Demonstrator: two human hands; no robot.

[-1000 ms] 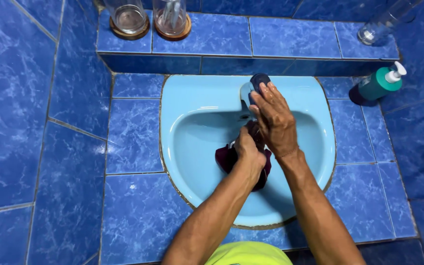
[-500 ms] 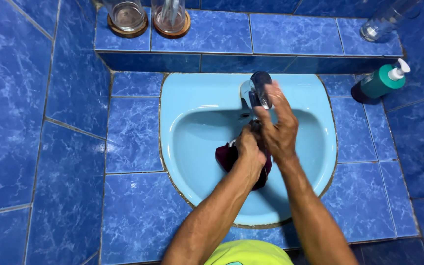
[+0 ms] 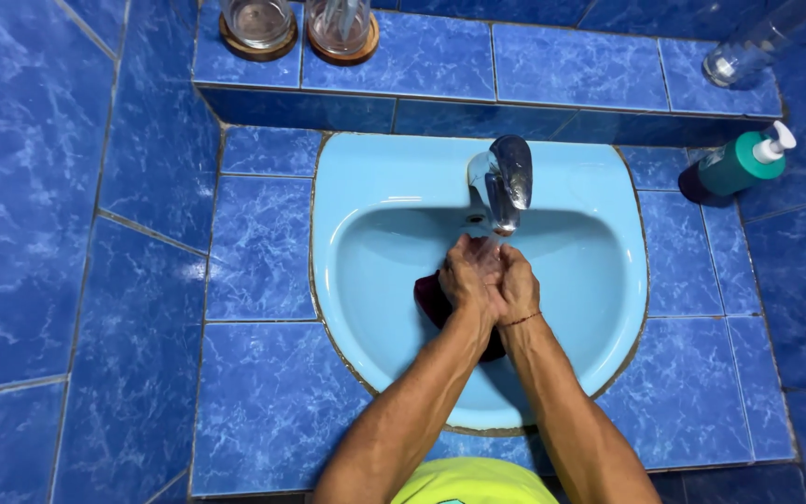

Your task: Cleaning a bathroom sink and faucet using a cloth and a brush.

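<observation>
Head view, looking straight down at a washbasin.

Left hand: knuckles up, fingers curled closed around a bunched dark maroon cloth, pressed against the other hand directly beneath the tap spout, evidently so the cloth sits where the water falls.

Right hand: likewise clenched on the same cloth, thumb side touching the left hand; a thin band circles the wrist. Both forearms converge from the near edge of the basin, which brings the two grips together at one spot.

Cloth: mostly hidden under the hands; a dark fold shows to the left of the left hand and another below the wrists, hanging inside the bowl rather than over its rim.

Tap: chrome, mounted at the middle of the basin's far edge, spout pointing down toward the hands. Whether water runs I cannot tell for certain; a pale blur shows just under the spout.

Basin: light blue, set in a blue marbled tile surround.

Pump bottle: teal with white pump, standing on the tiles at the basin's far right corner, within reach.

Ledge behind the basin: two clear glasses on round wooden coasters at its left end, one holding slim items; a clear bottle lying at its right end.

Yellow-green garment: at the near edge.
</observation>
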